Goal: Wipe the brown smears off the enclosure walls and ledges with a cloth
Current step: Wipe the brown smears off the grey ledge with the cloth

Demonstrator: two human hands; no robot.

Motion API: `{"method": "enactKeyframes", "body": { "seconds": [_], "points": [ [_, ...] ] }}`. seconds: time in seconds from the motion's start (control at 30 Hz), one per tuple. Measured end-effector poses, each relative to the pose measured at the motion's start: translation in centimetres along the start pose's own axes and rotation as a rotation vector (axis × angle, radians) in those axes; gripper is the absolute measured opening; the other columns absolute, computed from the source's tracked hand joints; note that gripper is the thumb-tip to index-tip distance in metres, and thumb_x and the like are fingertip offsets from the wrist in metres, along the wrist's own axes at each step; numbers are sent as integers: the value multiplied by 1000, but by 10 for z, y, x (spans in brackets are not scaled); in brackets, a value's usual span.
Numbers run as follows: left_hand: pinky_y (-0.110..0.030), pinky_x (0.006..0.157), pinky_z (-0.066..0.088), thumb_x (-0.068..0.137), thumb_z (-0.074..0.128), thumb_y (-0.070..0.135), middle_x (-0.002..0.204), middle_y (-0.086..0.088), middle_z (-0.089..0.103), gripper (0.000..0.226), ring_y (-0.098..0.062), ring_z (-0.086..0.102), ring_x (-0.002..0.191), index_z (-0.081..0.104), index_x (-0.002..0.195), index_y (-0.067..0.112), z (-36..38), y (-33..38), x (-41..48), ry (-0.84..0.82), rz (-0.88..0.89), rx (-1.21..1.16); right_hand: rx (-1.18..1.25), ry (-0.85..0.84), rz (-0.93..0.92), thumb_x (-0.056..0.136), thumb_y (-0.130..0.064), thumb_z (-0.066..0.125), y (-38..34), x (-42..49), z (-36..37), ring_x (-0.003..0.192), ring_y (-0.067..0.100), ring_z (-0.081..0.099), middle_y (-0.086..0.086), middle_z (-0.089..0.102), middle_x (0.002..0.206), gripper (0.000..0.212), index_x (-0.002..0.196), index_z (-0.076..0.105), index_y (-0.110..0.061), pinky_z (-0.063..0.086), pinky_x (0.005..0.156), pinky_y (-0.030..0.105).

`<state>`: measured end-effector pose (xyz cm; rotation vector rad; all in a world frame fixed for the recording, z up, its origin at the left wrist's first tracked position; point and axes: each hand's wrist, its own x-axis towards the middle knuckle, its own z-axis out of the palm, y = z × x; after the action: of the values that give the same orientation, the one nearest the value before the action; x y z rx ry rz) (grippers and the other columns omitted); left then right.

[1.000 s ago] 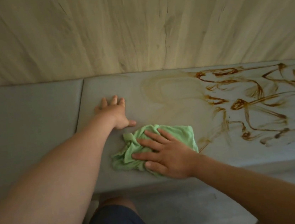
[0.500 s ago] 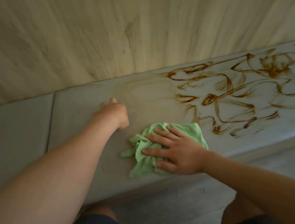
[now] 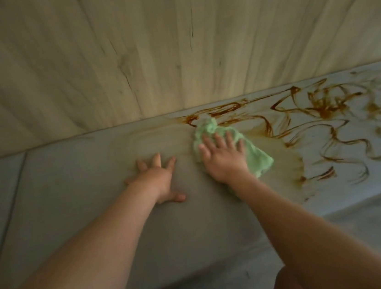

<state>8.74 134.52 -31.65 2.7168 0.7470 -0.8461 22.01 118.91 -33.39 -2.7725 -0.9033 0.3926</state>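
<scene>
A light green cloth (image 3: pixel 257 157) lies crumpled on the grey ledge (image 3: pixel 69 183), its far end touching the wood-grain wall (image 3: pixel 172 45). My right hand (image 3: pixel 222 157) presses flat on the cloth with straight, spread fingers. My left hand (image 3: pixel 159 179) rests flat on the bare ledge just left of it, fingers spread. Brown smears (image 3: pixel 325 113) loop across the ledge to the right of the cloth, up to the wall's base. A paler yellowish film (image 3: pixel 280 157) marks the ledge around the cloth.
A seam (image 3: pixel 14 185) divides the ledge at the left. The ledge's front edge drops to a grey floor (image 3: pixel 373 215) at lower right. My knee (image 3: pixel 295 285) shows at the bottom.
My right hand has pushed the cloth away from the ledge's front edge up toward the wall and into the smears. My left hand now lies flat with fingers spread.
</scene>
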Motion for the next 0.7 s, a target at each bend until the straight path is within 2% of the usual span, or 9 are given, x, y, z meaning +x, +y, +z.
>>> {"method": "enactKeyframes", "body": {
  "seconds": [0.1,0.17,0.23,0.33,0.43,0.5,0.53,0.6,0.7],
  "points": [
    [-74,113,27,72,75,76,169,-3,-15,121,-54,-7,151,3,162,40,-1,2,1,17,-6,13,-70,-37,-401,107,-58,13,-32,3,11,160,20,1,-13,13,172,57,162,0,-48,-3,127,52],
    [-75,112,28,72,74,76,169,-1,-16,121,-53,-8,151,2,163,39,-3,2,1,11,-13,-2,-125,-23,-455,105,-63,18,-14,15,5,160,19,2,-15,10,172,58,160,2,-53,0,128,51],
    [-77,113,24,76,75,71,169,2,-21,121,-49,-14,153,-6,161,44,-4,2,-5,-2,-17,-33,-136,7,-307,101,-71,18,19,34,-7,160,22,-3,-10,4,173,60,158,4,-59,-2,128,53],
    [-78,113,21,78,77,66,169,5,-23,120,-45,-19,154,-9,160,47,-4,5,-10,10,-27,-65,-68,53,75,97,-73,18,62,74,-31,160,31,-4,0,0,174,64,158,6,-58,-1,127,55],
    [-80,112,19,78,80,62,169,6,-24,122,-46,-21,153,-8,161,46,-4,6,-6,8,-33,-84,52,105,383,97,-65,20,54,109,-36,158,40,-6,10,-3,173,71,163,8,-43,-5,125,60],
    [-82,111,17,77,81,60,169,7,-23,122,-46,-23,153,-7,161,47,-3,5,-5,3,-32,-104,91,128,477,100,-56,22,16,124,-26,156,44,-9,19,-7,172,75,166,3,-27,-8,124,62],
    [-82,111,17,77,82,60,169,8,-23,122,-46,-23,153,-6,161,48,-3,6,-4,3,-28,-109,92,125,463,101,-54,21,-7,126,-21,156,46,-9,22,-8,171,75,166,1,-21,-8,123,63],
    [-83,110,17,76,82,59,169,9,-21,121,-46,-22,153,-4,161,48,-3,5,-4,6,-26,-115,46,98,300,103,-54,19,-53,123,-5,156,46,-9,25,-6,170,74,166,3,-18,-8,123,63],
    [-83,109,20,75,82,61,169,8,-18,121,-47,-19,153,-3,161,48,-4,6,-5,13,-31,-96,-62,7,-130,104,-60,17,-85,105,10,159,36,-4,14,3,173,67,165,11,-33,-7,125,59]
  ]
}}
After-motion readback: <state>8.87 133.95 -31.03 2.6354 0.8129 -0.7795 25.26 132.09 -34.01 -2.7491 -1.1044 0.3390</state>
